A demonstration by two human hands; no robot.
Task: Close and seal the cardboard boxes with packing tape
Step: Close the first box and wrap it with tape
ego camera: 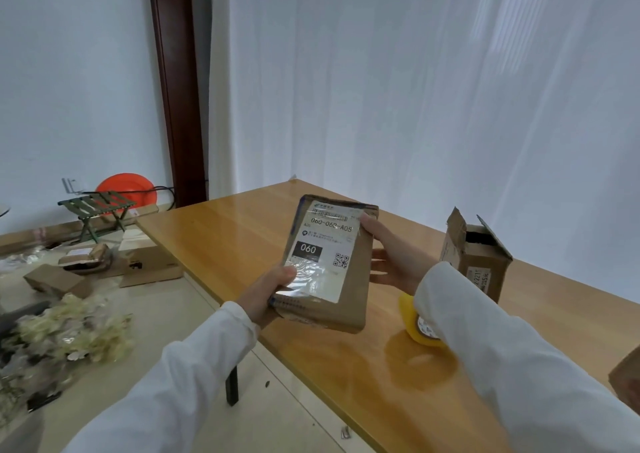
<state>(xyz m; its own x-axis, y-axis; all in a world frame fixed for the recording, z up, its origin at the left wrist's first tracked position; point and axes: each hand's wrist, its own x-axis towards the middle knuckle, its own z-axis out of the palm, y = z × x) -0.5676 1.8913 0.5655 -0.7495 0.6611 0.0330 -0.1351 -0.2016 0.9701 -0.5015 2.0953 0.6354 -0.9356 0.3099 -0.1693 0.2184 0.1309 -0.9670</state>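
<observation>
The left hand [268,288] grips the near corner of a flat box [329,265], thumb on its glossy label [320,250]. The right hand [391,253] holds the box's right edge, thumb on top and fingers curled behind. The box is lifted and tilted above the counter [242,230]. Under the right sleeve [502,348] a yellow tape roll [417,322] lies on the counter. Further right stands a second box [476,256], its top flaps open. More boxes [104,265] lie on the floor [156,314] at left.

Soft, even daylight filters through white curtains [450,88] at upper right. Glare sheens the wooden table [398,366]. Slightly soft focus; wide-angle bending at frame edges.
</observation>
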